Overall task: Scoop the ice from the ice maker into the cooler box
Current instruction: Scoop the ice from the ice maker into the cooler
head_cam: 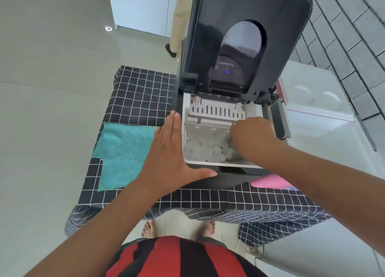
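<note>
Ice [208, 150] sits as a white heap on the floor of the ice maker's white basket [188, 135], piled toward the near wall, just below and left of the right hand. Ice maker [229, 178] is black and stands on a table under a black grid-check tablecloth [135, 93].

Left to right:
- Teal cloth [123, 153] lies flat on the tablecloth, left of the machine.
- Left hand [166, 151] is flat and open, fingers straight and together and pointing away, laid along the machine's left edge; the thumb is spread and lies along the black front top. It holds nothing.
- The basket is open on top, with a slotted white piece [216, 111] across its far end.
- The lid [245, 37] is swung up and stands open behind the basket; it has a rounded window and a small blue light.
- Right hand [250, 137] reaches into the basket's right side from above, knuckles up, fingers curled down. Cannot tell whether it grips anything; no scoop shows.
- Pink item [268, 181] lies on the tablecloth at the machine's near right corner, partly under the right forearm.
- White cooler box [316, 97] with a pink rim stands right of the ice maker, well apart from the ice.
</note>
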